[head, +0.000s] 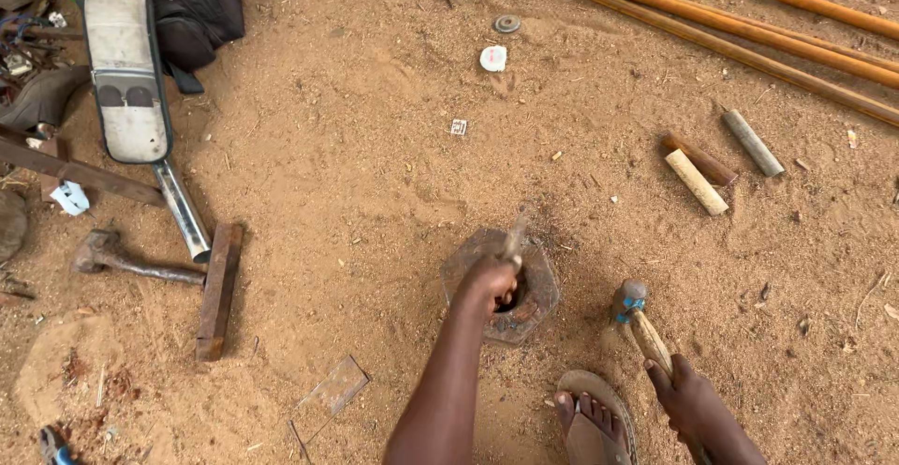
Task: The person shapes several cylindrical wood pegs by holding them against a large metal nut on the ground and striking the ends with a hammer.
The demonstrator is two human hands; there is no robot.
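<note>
Head view: rusty octagonal block [501,287], sandy ground [375,193].

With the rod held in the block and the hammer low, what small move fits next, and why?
Probably lift the hammer over the rod: the left hand holds it upright in the octagonal metal block, while the right hand rests the hammerhead on the sand.

A small square printed tag [458,127], white with dark markings, lies flat on the sandy ground near the frame's centre. A crumpled white-and-blue wrapper [70,198] lies at the left edge, just beside a rusty bar [75,173]. No signs or screens are visible.
</note>
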